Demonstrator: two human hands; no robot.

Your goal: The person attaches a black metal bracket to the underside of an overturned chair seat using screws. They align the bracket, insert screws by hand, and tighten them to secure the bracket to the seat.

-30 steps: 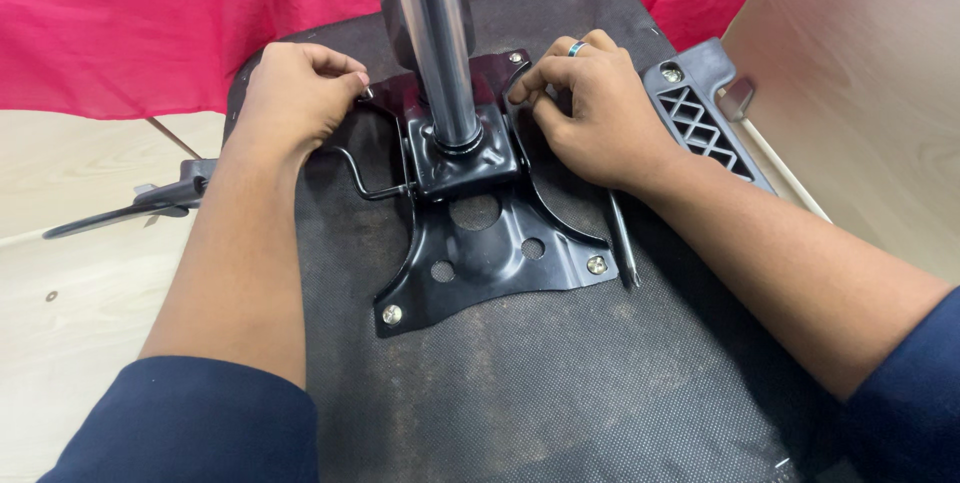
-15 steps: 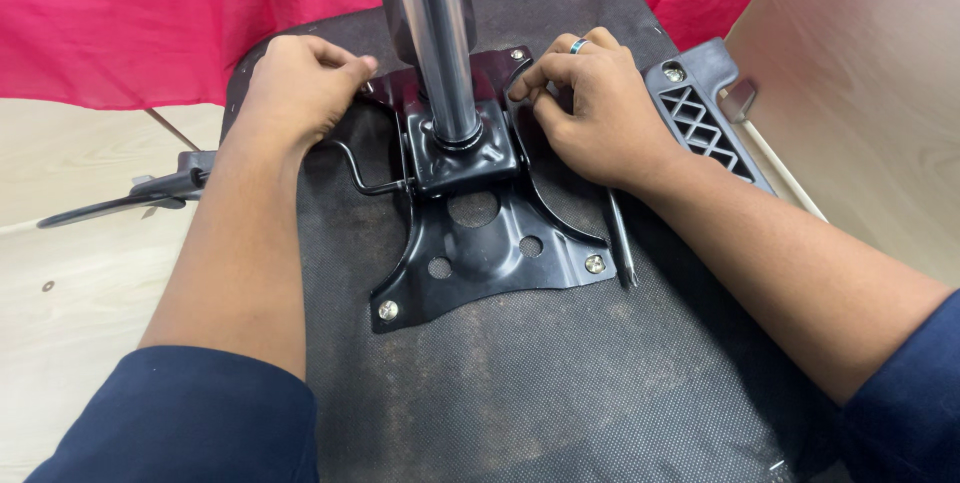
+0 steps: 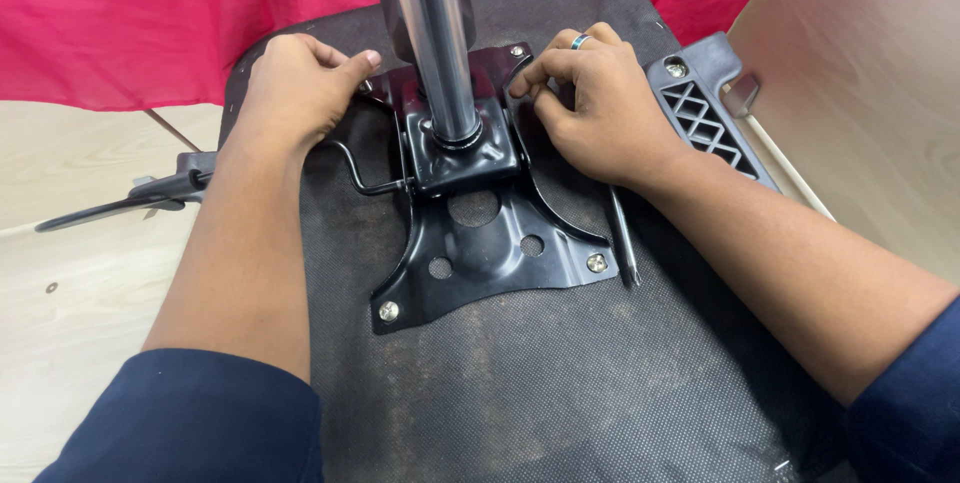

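Hands barely shifted, left hand [image 3: 295, 88] and right hand [image 3: 600, 108] fingers curled, pressing black bracket [image 3: 480, 233]

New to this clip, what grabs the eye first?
The shiny metal column rising from the black mounting plate at centre, on the dark underside of a seat. The left hand and right hand rest on the plate's far corners, either side of the column. Behind lies a bright red cloth.

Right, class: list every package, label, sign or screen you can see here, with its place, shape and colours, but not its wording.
None in view: only an upturned black chair seat, its metal plate, a steel column, red cloth and two hands.
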